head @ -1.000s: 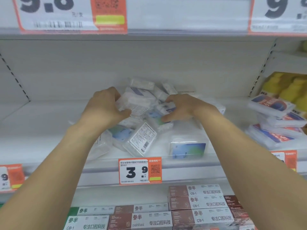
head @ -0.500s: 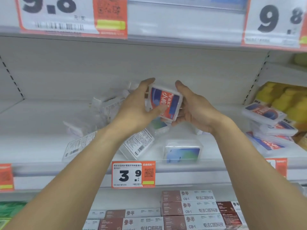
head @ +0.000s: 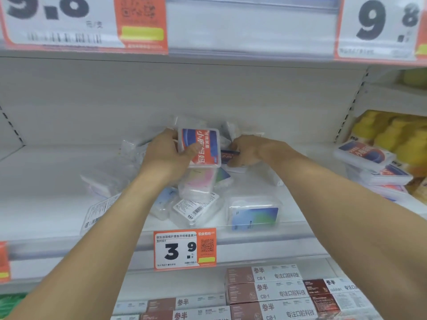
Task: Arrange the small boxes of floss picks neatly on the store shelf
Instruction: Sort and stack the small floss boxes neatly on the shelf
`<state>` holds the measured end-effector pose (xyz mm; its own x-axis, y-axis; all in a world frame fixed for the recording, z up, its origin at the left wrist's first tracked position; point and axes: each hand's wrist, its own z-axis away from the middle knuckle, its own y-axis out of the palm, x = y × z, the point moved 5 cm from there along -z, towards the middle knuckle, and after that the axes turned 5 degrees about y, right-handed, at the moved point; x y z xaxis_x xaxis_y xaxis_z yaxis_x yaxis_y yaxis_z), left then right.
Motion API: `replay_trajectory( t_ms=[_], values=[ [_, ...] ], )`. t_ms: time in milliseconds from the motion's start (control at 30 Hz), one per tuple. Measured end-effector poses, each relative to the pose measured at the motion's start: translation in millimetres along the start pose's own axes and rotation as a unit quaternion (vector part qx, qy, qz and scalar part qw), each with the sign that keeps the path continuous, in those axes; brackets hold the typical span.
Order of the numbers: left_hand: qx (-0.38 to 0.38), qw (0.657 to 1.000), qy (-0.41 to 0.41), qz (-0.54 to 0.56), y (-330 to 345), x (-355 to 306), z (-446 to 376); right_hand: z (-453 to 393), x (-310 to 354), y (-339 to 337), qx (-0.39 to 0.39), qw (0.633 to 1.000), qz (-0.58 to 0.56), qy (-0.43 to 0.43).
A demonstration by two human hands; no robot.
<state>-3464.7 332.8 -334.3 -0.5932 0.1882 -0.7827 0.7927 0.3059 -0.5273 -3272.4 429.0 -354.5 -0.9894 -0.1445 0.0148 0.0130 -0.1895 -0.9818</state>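
A loose heap of small clear plastic floss pick boxes (head: 196, 204) lies on the white shelf (head: 46, 181). My left hand (head: 168, 155) grips a clear box with a red and blue label (head: 203, 146), held upright above the heap with my thumb across its front. To its right, my right hand (head: 245, 152) reaches into the back of the heap and pinches another box with a dark red label (head: 228, 154); its fingertips are partly hidden. One box with a blue-green label (head: 254, 214) stands apart near the shelf's front edge.
A stack of larger red and blue labelled boxes (head: 369, 162) sits at the right, with yellow packs (head: 392, 132) behind. A 3.9 price tag (head: 184, 249) hangs on the shelf's front rail. Brown and white cartons (head: 265, 289) fill the shelf below. The upper shelf's edge hangs close overhead.
My right hand let go of the red and blue box and moved right into the heap onto another box. My left hand keeps that box, now turned more upright.
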Motion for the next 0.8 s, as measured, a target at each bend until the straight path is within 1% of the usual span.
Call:
replay_trajectory(
  t_ms=[200,300,333,367,433,467,500,533,567,600,633,667,700,733,800],
  values=[
    [-0.005,0.999,-0.005,0.043,-8,2,0,-1,-3,6,0.048,0.997,0.035,0.043],
    [-0.023,0.998,-0.025,0.054,-12,4,-1,9,-4,4,0.037,0.997,0.025,0.058],
    [-0.022,0.998,-0.034,0.057,-13,5,-1,14,-5,3,0.022,0.998,-0.013,0.063],
    [-0.017,0.997,-0.042,0.060,-13,6,-1,19,-5,1,0.007,0.995,-0.074,0.069],
    [-0.017,0.997,-0.044,0.054,-13,6,0,33,-6,-6,-0.031,0.980,-0.183,0.075],
    [-0.021,0.998,-0.042,0.049,-14,4,0,40,-7,-13,-0.072,0.972,-0.215,0.068],
    [-0.025,0.998,-0.040,0.048,-13,2,1,48,-8,-21,-0.128,0.960,-0.242,0.055],
    [-0.028,0.997,-0.040,0.055,-13,0,1,60,-9,-29,-0.192,0.940,-0.280,0.040],
    [-0.030,0.997,-0.041,0.064,-11,-3,2,73,-11,-37,-0.246,0.906,-0.342,0.030],
    [-0.029,0.996,-0.042,0.070,-9,-7,3,87,-14,-42,-0.274,0.863,-0.424,0.022],
    [-0.025,0.996,-0.041,0.078,-5,-11,4,97,-17,-42,-0.272,0.815,-0.512,0.011],
    [-0.018,0.994,-0.039,0.097,1,-17,6,108,-18,-40,-0.248,0.768,-0.590,-0.002],
    [-0.006,0.991,-0.038,0.128,8,-24,8,114,-19,-36,-0.219,0.735,-0.641,-0.018],
    [0.008,0.985,-0.033,0.168,15,-33,11,120,-20,-32,-0.199,0.719,-0.665,-0.033],
    [0.039,0.974,-0.003,0.224,29,-52,18,128,-27,-27,-0.181,0.714,-0.674,-0.052]
  ],
)
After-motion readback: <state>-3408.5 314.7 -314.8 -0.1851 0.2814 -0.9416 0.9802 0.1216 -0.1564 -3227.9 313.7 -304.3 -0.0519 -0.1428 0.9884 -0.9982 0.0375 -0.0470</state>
